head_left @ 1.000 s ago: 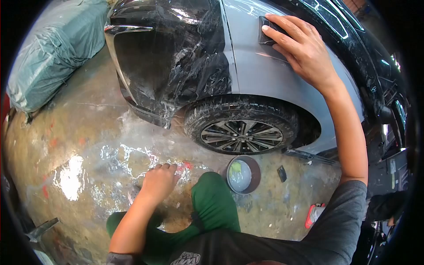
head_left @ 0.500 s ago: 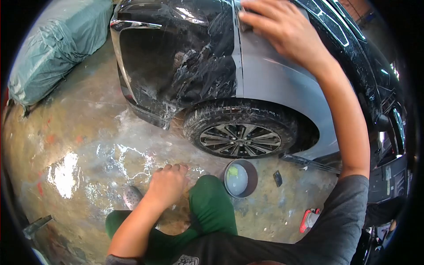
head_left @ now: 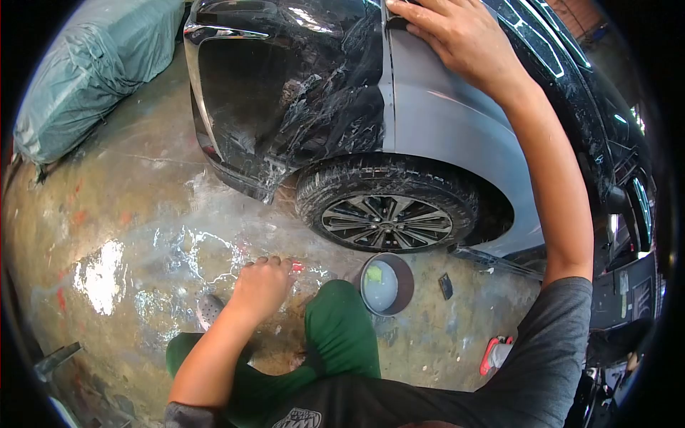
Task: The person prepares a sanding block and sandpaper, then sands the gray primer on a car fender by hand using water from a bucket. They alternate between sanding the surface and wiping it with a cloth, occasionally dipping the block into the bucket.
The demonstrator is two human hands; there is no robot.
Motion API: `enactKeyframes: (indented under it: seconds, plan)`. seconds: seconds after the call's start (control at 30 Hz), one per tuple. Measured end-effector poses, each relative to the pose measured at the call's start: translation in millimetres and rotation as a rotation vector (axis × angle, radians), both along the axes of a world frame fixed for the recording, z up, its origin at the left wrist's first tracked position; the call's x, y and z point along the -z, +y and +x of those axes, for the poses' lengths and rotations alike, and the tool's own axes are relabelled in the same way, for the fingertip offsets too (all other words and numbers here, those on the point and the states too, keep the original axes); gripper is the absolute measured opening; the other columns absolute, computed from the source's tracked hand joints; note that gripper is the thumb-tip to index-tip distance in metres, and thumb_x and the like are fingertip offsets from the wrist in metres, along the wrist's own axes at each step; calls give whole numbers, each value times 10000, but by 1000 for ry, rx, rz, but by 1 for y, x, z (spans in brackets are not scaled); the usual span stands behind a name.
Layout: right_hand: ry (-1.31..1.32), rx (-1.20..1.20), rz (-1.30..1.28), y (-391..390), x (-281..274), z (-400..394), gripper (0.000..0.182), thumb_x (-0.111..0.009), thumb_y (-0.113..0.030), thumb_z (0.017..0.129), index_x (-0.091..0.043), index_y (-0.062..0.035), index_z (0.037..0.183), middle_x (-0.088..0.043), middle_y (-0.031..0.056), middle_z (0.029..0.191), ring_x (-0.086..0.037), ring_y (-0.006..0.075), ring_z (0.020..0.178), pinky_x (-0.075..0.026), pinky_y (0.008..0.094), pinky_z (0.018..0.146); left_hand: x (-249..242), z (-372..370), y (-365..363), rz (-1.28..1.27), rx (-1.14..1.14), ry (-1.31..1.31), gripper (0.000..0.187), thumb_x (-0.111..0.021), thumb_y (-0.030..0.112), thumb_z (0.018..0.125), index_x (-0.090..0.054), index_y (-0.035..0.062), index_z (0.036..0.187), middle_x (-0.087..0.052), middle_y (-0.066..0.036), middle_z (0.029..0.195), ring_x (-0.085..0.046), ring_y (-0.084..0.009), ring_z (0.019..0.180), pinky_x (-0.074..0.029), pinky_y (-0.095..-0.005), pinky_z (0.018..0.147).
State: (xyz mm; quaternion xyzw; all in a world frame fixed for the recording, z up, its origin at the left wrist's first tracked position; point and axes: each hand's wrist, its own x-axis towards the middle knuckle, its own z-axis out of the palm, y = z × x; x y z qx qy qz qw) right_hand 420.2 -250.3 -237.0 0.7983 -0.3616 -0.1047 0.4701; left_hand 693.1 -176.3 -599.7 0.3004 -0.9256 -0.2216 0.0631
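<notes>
My right hand point(head_left: 457, 36) presses a dark pad point(head_left: 397, 21) against the top of the grey fender point(head_left: 457, 107), beside the seam with the black, plastic-covered bumper point(head_left: 321, 107). Only part of the pad shows under the fingers. My left hand point(head_left: 262, 289) hangs over the wet floor, left of my green-clad knee, its fingers curled; what they hold, if anything, is hidden. Below the fender is the wheel point(head_left: 389, 221). A bucket point(head_left: 405, 285) of cloudy water with a yellow-green piece point(head_left: 374, 273) in it stands by the knee.
A small black object point(head_left: 446, 287) lies on the floor right of the bucket. At the upper left stands a large thing under a grey-green cover point(head_left: 93, 78). A red-edged shoe point(head_left: 491, 354) shows at the lower right, and a grey clog point(head_left: 209, 311) near my left forearm.
My right hand has moved slightly up along the fender seam with the pad. My left hand has shifted a little left and up.
</notes>
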Motion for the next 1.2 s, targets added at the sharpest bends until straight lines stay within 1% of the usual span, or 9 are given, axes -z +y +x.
enactKeyframes:
  seconds: [0.27,0.3,0.37,0.47,0.67,0.7,0.87,1.07,1.2]
  plan:
    - [30,-63,-63,2,14,-19,435,-710,-147,903,-644,-176,1333,-598,28,1441,-554,262,1318,-451,430,1066,-2,5,4,-78,5,122,304,-707,268,919,-706,33,1112,-737,-164,997,-726,-334,918,-592,-444,766]
    - [-52,14,56,-1,-3,6,288,-665,-174,927,-654,-99,1204,-627,115,1341,-568,302,1243,-447,434,1043,-2,3,4,-60,6,97,301,-707,267,919,-706,33,1108,-737,-165,997,-726,-333,913,-592,-441,765]
    - [-58,-6,26,-6,-4,5,289,-665,-168,924,-655,-97,1204,-625,114,1342,-570,304,1233,-458,432,1016,-1,-1,1,-28,6,44,295,-706,266,921,-708,31,1099,-738,-167,995,-728,-332,903,-592,-436,764]
    - [49,3,-40,17,18,-23,435,-713,-150,901,-645,-176,1330,-601,21,1436,-558,268,1306,-453,433,1062,-1,0,2,-35,8,84,275,-694,266,930,-707,32,1075,-735,-167,957,-728,-337,865,-590,-436,739]
    - [32,-68,-19,5,10,-19,423,-705,-121,895,-647,-155,1313,-599,42,1429,-546,275,1303,-455,438,1030,-1,-2,7,-69,39,182,275,-675,272,946,-706,24,1060,-734,-168,958,-728,-342,869,-591,-443,739]
    - [-71,33,76,6,1,8,289,-659,-167,927,-655,-98,1207,-626,117,1343,-567,303,1237,-460,431,1000,4,-5,5,-71,38,135,292,-687,276,926,-702,27,1077,-736,-154,954,-730,-326,874,-594,-441,741]
    - [49,3,-16,29,30,-24,427,-698,-103,882,-655,-155,1304,-589,33,1444,-545,284,1308,-448,440,1047,12,-6,5,-118,40,122,349,-725,279,877,-697,28,1118,-740,-125,949,-735,-298,886,-605,-426,736]
    - [6,-32,41,-3,-4,-17,352,-671,-135,907,-658,-139,1258,-603,72,1408,-563,286,1266,-454,442,1025,14,-10,9,-77,55,119,329,-736,274,867,-697,31,1085,-743,-131,958,-738,-299,885,-610,-427,742]
    - [77,-31,2,10,10,-11,386,-676,-116,896,-651,-151,1279,-596,60,1427,-563,283,1276,-458,437,1027,14,-8,8,-38,38,68,287,-662,280,952,-711,29,1081,-741,-155,957,-723,-330,891,-594,-448,767]
